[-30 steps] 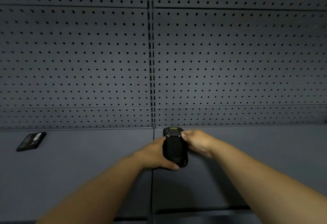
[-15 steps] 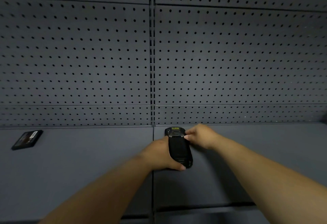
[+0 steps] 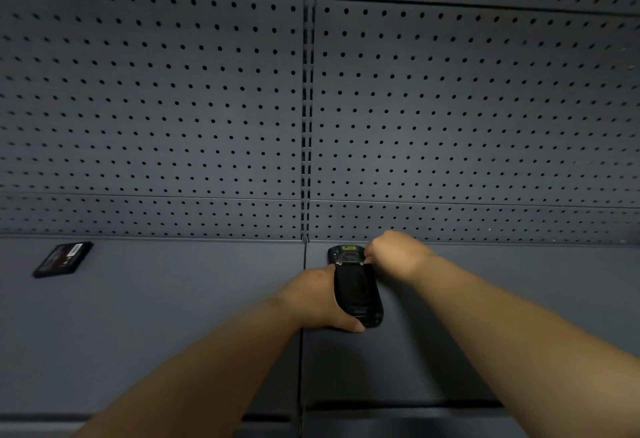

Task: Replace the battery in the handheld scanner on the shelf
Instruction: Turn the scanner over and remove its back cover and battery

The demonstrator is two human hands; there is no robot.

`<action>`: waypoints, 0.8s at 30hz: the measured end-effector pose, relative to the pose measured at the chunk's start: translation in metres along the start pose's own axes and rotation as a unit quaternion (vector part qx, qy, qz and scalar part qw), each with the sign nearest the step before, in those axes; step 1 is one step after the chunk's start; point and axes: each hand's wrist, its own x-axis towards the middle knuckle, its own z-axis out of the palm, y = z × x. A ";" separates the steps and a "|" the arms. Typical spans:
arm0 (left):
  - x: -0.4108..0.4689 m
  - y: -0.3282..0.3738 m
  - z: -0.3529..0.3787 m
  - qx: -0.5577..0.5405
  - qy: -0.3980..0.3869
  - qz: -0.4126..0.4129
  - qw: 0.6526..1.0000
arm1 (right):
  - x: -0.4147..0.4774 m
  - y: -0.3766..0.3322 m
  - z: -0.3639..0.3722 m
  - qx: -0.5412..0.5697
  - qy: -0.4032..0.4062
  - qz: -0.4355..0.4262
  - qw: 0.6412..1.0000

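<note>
- Handheld scanner (image 3: 356, 294): black, lying back-up on the grey shelf (image 3: 156, 327), just right of the seam between the two shelf boards; its far end carries a small yellow label and sits near the foot of the pegboard back wall (image 3: 173, 108)
- Left hand (image 3: 317, 301): wrapped around the scanner's left side, thumb tip pressed at the scanner's near end, gripping the body
- Right hand (image 3: 394, 256): curled at the scanner's far right corner, fingertips pinching the edge by the upper end of the back cover; whether the cover is lifted cannot be told
- Battery pack (image 3: 63, 259): flat, black, with a white label, lying on the shelf well to the left of the scanner, close to the pegboard, untouched
- Both forearms: bare, reaching in towards the scanner
</note>
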 end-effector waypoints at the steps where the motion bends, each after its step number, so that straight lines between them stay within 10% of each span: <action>1: 0.000 0.000 0.000 0.003 -0.003 0.000 1.000 | -0.001 -0.001 0.000 -0.017 0.004 -0.005 1.000; 17: 0.002 -0.002 -0.015 -0.001 -0.053 -0.019 0.998 | -0.007 -0.006 0.014 0.110 0.032 0.046 0.992; 24: 0.039 -0.011 -0.037 0.199 -0.007 0.011 0.980 | -0.032 0.006 0.019 0.196 -0.075 -0.009 0.978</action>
